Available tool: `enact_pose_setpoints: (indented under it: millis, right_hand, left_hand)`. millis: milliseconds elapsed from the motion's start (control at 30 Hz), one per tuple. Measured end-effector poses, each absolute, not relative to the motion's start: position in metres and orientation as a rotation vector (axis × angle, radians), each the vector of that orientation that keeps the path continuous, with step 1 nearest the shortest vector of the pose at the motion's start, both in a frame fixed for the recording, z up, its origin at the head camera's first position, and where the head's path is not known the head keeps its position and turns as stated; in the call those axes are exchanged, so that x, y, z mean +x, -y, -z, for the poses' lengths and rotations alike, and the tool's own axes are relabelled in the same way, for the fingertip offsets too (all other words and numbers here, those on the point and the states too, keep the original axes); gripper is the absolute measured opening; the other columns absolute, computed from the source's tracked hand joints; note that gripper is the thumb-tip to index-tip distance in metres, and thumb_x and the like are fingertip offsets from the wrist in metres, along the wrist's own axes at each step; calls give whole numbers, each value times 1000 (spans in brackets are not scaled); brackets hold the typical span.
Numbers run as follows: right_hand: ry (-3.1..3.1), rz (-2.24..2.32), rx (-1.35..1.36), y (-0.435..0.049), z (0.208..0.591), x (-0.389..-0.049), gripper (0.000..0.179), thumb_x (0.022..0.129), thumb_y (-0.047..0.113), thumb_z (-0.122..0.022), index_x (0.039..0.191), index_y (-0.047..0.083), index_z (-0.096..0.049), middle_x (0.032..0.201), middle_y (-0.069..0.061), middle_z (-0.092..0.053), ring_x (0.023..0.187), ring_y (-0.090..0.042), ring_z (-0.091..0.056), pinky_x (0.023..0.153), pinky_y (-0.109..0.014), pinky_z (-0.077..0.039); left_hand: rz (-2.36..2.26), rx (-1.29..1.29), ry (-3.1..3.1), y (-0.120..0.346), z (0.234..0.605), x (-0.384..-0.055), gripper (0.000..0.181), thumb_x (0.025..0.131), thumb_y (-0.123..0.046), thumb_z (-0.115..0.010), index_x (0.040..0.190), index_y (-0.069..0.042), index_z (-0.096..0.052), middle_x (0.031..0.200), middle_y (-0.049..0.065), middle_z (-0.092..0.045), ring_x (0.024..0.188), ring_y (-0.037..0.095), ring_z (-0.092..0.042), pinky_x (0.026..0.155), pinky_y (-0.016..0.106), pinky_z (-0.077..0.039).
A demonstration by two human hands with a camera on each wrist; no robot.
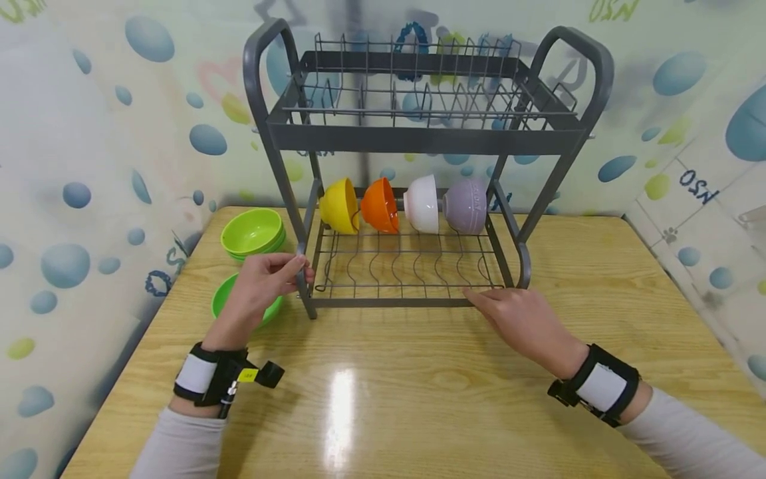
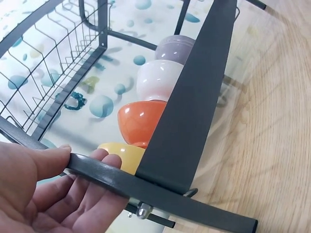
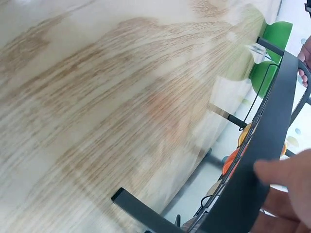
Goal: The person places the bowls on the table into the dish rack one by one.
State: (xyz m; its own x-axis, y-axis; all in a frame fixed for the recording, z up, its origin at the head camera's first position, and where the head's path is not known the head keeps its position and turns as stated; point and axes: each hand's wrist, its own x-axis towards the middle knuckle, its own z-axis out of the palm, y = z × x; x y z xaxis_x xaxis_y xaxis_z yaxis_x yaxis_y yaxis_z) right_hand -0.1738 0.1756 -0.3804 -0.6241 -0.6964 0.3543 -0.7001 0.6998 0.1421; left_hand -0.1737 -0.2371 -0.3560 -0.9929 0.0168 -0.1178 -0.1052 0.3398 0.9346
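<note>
A dark grey two-tier dish rack (image 1: 419,141) stands on the table. My left hand (image 1: 257,286) grips its left side frame low down, thumb on one face and fingers curled round the other. At the right end of the lower front bar (image 1: 389,303), my right hand (image 1: 523,326) holds on; the thumb (image 3: 277,170) lies against the bar's face with the fingers behind it. Along the back of the lower tier, a yellow bowl (image 1: 340,207), an orange bowl (image 1: 380,206), a white bowl (image 1: 422,205) and a purple bowl (image 1: 465,207) sit tipped on their sides in a row.
Left of the rack, green bowls (image 1: 251,229) are stacked, and another green bowl (image 1: 224,293) lies nearer, partly behind my left hand. The wooden table (image 1: 407,399) meets a patterned wall (image 1: 149,133) at the back and sides. Wire dividers fill the upper tier.
</note>
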Motion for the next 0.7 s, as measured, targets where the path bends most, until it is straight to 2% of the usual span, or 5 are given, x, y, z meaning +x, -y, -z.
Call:
enact_pose_setpoints:
  millis: [233,367,467,600,700]
  right_hand:
    - [2537,26,1096,-176,382,-173,47,82,-7,-64,123,16,-67,92,-4,-75,69,-16,-68,44,-22,-43]
    - [2526,9,1107,-175,383,-174,48,81,-9,-63,122,15,-67,89,-4,-74,64,-14,-65,42,-18,-35]
    - [2517,-5,1107,-174,383,-174,47,81,-10,-62,121,15,-68,87,-4,-74,60,-12,-62,42,-16,-29]
    - [2521,-21,1101,-174,383,-174,46,82,-10,-62,120,14,-69,87,-5,-74,59,-11,-61,42,-15,-27]
    - [2529,-26,1093,-174,382,-173,46,82,-11,-62,119,14,-69,88,-5,-75,60,-11,-62,42,-15,-28]
  left_hand:
    - [-1658,-57,-2676,238,358,-163,54,97,-44,-48,125,1,-61,113,20,-67,97,16,-66,86,29,-56]
    - [-1441,-62,-3029,251,352,-150,49,98,-42,-47,125,-4,-63,107,17,-70,94,21,-66,80,22,-53]
    - [-1254,-82,-3278,267,347,-141,42,97,-36,-52,122,-4,-65,103,18,-72,92,29,-67,78,31,-55]
    - [-1030,-157,-3428,288,345,-135,41,97,-31,-54,123,-1,-63,106,24,-69,95,39,-66,80,54,-53]
    - [-828,-257,-3417,303,349,-132,48,97,-35,-53,125,3,-59,109,29,-66,97,44,-64,77,57,-51]
